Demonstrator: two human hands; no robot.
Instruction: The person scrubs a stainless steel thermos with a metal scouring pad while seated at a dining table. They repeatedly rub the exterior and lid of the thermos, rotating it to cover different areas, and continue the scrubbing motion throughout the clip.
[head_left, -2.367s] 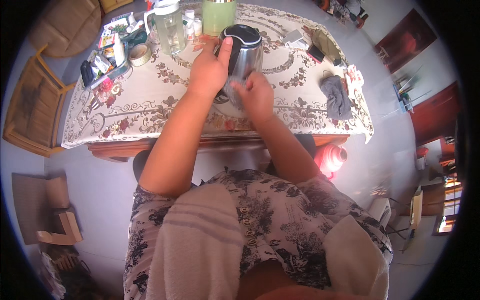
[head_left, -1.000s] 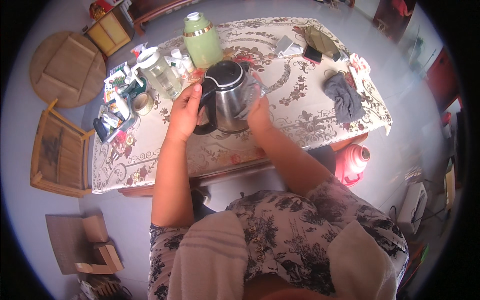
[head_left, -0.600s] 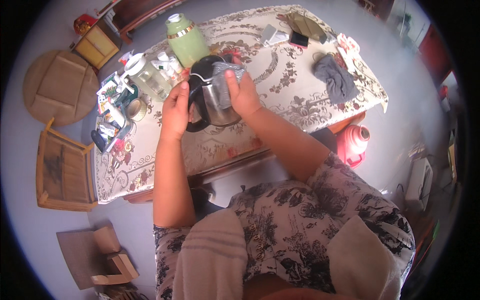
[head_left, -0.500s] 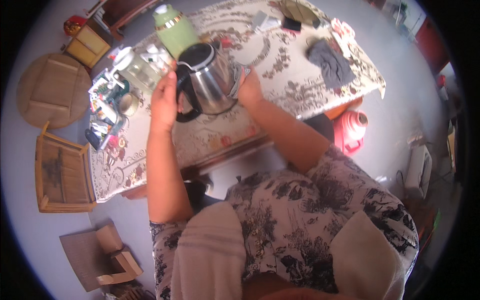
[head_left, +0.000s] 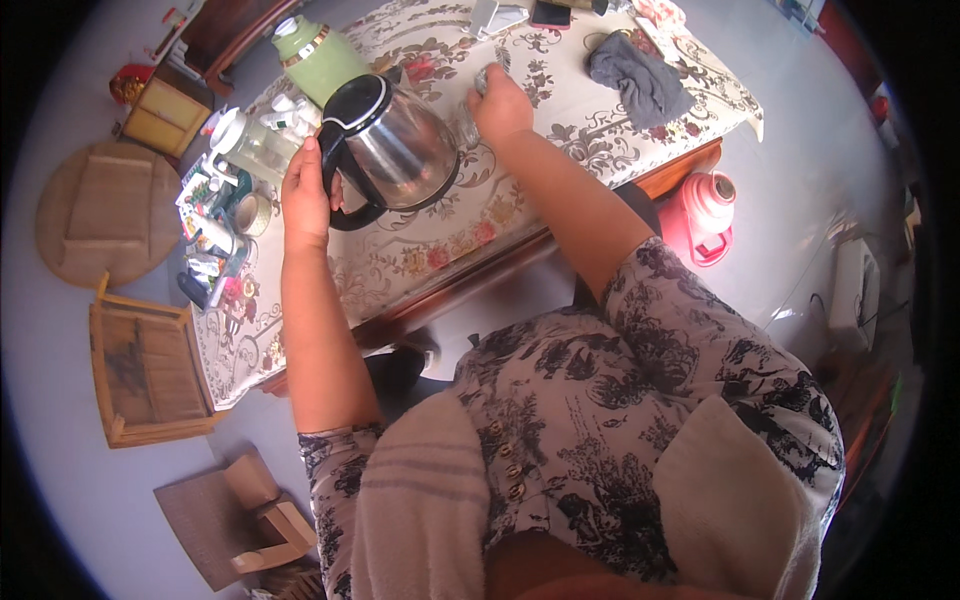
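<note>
A steel kettle (head_left: 408, 150) with a black lid and black handle is at the near left of the table. My left hand (head_left: 306, 195) grips its handle, thumb on the outer side and fingertips showing through the loop. To the right of the kettle, apart from it, my right hand (head_left: 503, 108) is closed on a crumpled grey patterned cloth (head_left: 466, 125). Only small parts of that cloth show past the fingers. A dark grey cloth (head_left: 640, 80) lies bunched farther right on the table.
A floral cloth covers the table (head_left: 440, 255). A green flask (head_left: 318, 62), a clear jar (head_left: 245, 145), a tape roll (head_left: 252, 214) and small clutter crowd its left side. A phone (head_left: 551, 14) lies at the back. A pink flask (head_left: 700, 215) stands on the floor at right.
My right hand has come off the kettle's side and moved up and away with the cloth. My left hand still holds the handle. The whole view has shifted slightly.
</note>
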